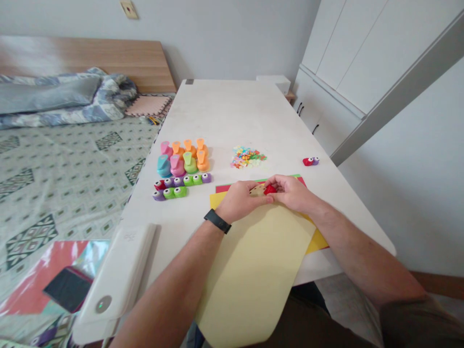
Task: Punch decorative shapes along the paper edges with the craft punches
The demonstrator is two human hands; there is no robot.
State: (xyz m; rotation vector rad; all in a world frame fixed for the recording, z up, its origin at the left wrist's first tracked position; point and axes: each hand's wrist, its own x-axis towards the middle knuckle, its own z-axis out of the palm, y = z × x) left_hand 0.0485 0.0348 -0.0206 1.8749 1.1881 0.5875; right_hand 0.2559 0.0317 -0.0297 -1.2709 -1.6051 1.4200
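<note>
My left hand and my right hand meet over the far edge of a pale yellow paper sheet on the white table. Both hands are closed, and their fingers pinch a small red paper punch against the sheet's edge. A black band is on my left wrist. Under the pale sheet lie a brighter yellow sheet, a red sheet and a green one, only their edges showing.
Left of my hands stand several large coloured punches and two rows of small punches. A heap of punched paper shapes lies behind my hands. A small red and purple punch pair sits at the right. A white device lies at the near left, a bed beyond.
</note>
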